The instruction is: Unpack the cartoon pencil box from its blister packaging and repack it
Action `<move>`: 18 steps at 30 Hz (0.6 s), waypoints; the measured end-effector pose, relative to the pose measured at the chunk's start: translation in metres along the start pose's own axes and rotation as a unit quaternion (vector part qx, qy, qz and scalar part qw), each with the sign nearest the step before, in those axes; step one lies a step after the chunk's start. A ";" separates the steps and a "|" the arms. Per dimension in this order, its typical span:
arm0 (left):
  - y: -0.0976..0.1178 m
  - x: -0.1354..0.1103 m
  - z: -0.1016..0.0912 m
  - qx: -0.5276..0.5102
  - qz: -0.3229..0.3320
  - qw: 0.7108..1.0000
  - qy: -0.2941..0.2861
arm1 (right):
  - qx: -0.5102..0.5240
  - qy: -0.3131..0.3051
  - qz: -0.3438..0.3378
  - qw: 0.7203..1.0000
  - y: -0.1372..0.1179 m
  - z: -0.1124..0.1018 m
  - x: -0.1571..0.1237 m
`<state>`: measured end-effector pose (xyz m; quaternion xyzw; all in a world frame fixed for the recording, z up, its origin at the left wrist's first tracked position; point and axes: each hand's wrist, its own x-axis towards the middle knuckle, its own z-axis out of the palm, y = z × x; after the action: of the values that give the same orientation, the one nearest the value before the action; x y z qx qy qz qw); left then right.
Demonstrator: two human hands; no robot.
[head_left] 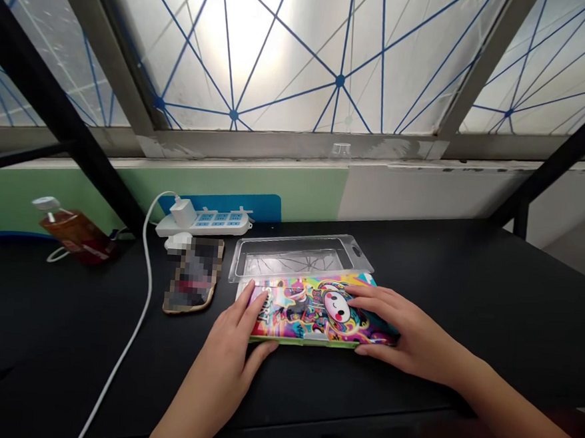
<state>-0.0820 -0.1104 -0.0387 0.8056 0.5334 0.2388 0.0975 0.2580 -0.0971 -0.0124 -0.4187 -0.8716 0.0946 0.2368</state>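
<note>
A colourful pencil case (311,308) with a cartoon figure on its lid and a light green lower edge lies flat on the black table, long side towards me. My left hand (234,335) grips its left end, fingers over the lid and thumb against the front edge. At the right end, my right hand (400,326) holds it the same way, with the thumb at the front corner. Just behind the case lies a clear plastic packaging tray (300,256), its near rim by the case's back edge.
On the left are a phone (194,275), a white power strip (222,222) with a plugged-in charger (183,212), and a drink bottle (78,231). A white cable (149,262) runs across the table (492,293) towards me. Black frame bars (83,131) rise on either side before the window.
</note>
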 end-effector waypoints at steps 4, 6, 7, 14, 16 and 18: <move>-0.003 0.001 0.001 0.008 0.013 1.000 0.012 | 0.043 -0.010 0.054 0.998 0.001 -0.004 0.003; -0.002 0.000 0.001 -0.005 0.016 1.000 0.025 | 0.080 -0.003 0.089 0.993 0.004 -0.007 0.007; -0.001 -0.001 0.000 -0.015 0.013 0.999 0.032 | 0.098 0.002 0.106 0.989 0.005 -0.008 0.010; 0.005 -0.006 -0.005 -0.058 -0.048 0.996 0.052 | 0.178 0.134 0.252 0.942 0.013 -0.006 0.034; 0.006 -0.005 -0.006 -0.050 -0.023 0.997 0.049 | 0.184 0.190 0.301 0.916 0.015 -0.006 0.034; 0.006 -0.005 -0.006 -0.044 -0.007 0.998 0.043 | 0.187 0.223 0.333 0.897 0.018 -0.006 0.028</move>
<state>-0.0815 -0.1176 -0.0324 0.7860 0.5314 0.2956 0.1115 0.2586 -0.0641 -0.0042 -0.6427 -0.5718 0.2335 0.4532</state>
